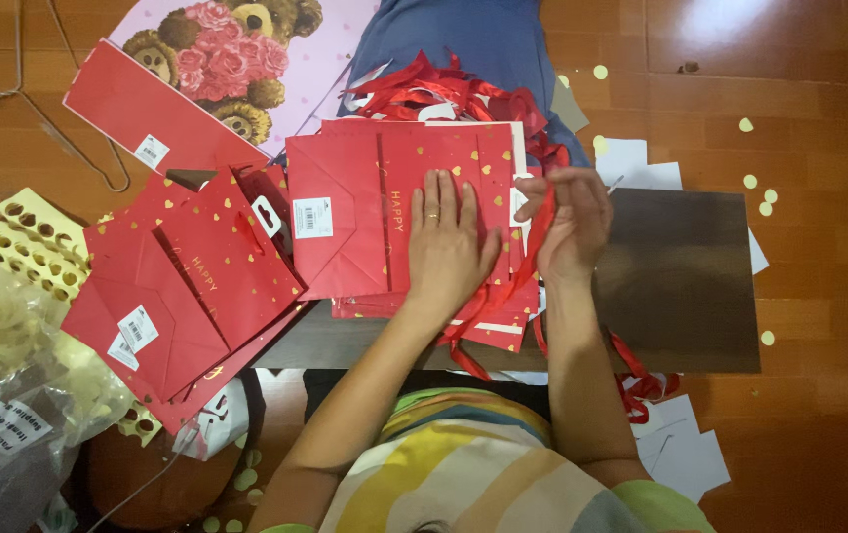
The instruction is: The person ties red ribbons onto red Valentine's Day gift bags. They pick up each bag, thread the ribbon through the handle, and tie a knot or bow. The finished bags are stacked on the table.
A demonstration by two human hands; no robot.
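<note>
My left hand (446, 242) lies flat, fingers apart, on a flattened red gift bag (365, 212) with gold hearts that tops a stack of like bags on a dark board (686, 281). A ring is on one finger. My right hand (567, 222) is at the bag's right edge, its fingers pinched on a red ribbon (503, 291) that runs down under my wrist. A tangle of more red ribbon (454, 94) lies just beyond the stack.
Several more flat red bags (182, 286) fan out at the left. A pink teddy-bear bag (236, 49), a wire hanger (44, 99), punched yellow sheets (19, 242), a plastic packet (0, 424), white paper scraps (681, 449) and yellow dots on the wooden floor surround them.
</note>
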